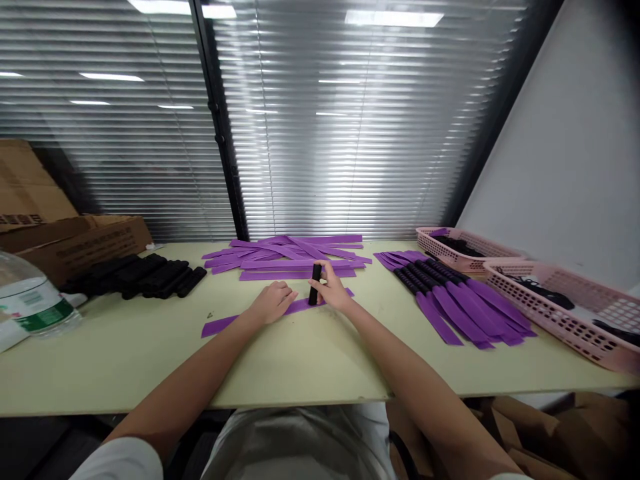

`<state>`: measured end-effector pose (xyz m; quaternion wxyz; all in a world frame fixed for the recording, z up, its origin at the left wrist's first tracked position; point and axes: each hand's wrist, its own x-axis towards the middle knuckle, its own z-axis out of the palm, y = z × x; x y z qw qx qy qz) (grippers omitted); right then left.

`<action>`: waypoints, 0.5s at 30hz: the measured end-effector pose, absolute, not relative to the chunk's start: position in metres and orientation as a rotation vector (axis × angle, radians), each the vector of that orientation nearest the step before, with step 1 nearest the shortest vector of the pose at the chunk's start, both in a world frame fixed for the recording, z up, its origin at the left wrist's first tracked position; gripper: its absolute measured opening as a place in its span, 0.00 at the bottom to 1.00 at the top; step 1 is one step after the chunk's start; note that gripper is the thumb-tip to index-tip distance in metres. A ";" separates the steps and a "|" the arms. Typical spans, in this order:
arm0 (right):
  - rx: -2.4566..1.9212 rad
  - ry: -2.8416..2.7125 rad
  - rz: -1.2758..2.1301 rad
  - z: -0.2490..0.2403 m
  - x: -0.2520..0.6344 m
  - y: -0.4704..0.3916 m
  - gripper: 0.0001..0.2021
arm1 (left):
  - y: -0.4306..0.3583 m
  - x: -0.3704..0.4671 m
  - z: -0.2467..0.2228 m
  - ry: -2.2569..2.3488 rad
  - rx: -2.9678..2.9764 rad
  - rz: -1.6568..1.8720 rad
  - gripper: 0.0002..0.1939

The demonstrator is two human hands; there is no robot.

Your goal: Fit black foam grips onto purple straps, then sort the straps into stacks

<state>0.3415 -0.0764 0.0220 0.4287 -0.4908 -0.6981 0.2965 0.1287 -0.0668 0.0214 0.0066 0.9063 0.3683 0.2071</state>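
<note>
A purple strip (220,325) lies slantwise on the pale yellow table (300,367) in front of me. My right hand (331,285) grips a black cylinder (315,285), which stands nearly upright on the strip toward its right end. Just to the left, my left hand (273,301) rests on the strip, palm down, its fingers close together and pointing toward the cylinder. Whether anything is under its fingers is hidden. Behind the hands is a loose pile of purple strips (295,265).
Black rolls (155,277) lie at the left, by a cardboard box (85,247) and a plastic bottle (37,297). At the right are purple strips with black wrapped middles (460,307) and two pink baskets, one nearer (560,320), one farther (480,250).
</note>
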 end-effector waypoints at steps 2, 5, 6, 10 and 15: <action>-1.374 -1.771 0.565 0.024 0.348 -0.075 0.24 | -0.067 0.129 0.022 1.135 2.824 0.652 0.25; -1.625 -1.785 0.167 0.029 0.363 -0.071 0.22 | -0.068 0.129 0.022 1.128 2.805 0.656 0.25; -1.692 -1.775 0.083 0.030 0.368 -0.070 0.22 | -0.068 0.129 0.022 1.126 2.802 0.656 0.25; -1.856 -1.697 0.016 0.033 0.380 -0.068 0.22 | -0.067 0.129 0.022 1.129 2.800 0.649 0.26; -1.797 -1.671 0.057 0.035 0.375 -0.072 0.21 | -0.068 0.129 0.023 1.129 2.818 0.622 0.26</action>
